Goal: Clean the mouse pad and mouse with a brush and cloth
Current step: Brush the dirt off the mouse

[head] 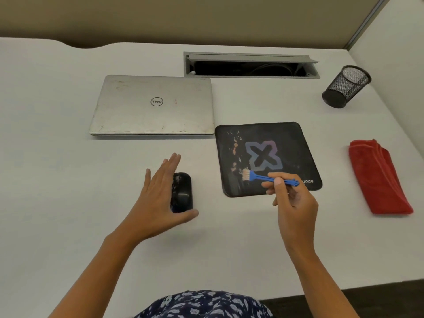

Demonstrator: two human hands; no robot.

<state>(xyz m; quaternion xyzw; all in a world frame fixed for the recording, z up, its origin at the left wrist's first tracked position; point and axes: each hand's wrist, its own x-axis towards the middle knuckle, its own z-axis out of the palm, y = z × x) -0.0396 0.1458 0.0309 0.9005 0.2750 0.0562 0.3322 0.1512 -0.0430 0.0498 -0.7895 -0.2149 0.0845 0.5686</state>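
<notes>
— Where did everything lie at that moment?

— The black square mouse pad point(296, 145) with a blue-purple X printed on it lay on the white desk point(68, 180). At its near right corner I could read only "unce"; the brush tip and my fingers covered the rest of the word.

— And your right hand?

— My right hand point(291, 198) pinched the blue plastic handle of the small brush point(259, 177) between thumb and fingers, above the pad's near edge. The pale bristles lay on the pad's near left part, among some pale flecks.

— The left?

— My left hand point(158, 198) was spread, fingers straight, holding nothing. It hovered over the left side of the black computer mouse point(183, 191), which sat on the desk left of the pad, apart from it. I couldn't tell whether my palm touched it.

— The cloth?

— The folded red cloth point(378, 177) lay right of the pad, well apart.

— Anything else?

— A shut silver laptop point(153, 115) with the Dell logo, upside down to me, lay just beside the pad's far left corner. A black wire-mesh pen cup point(346, 88) stood beyond the pad's far right corner, and an open grey cable hatch point(250, 56) sat beyond its far edge.
</notes>
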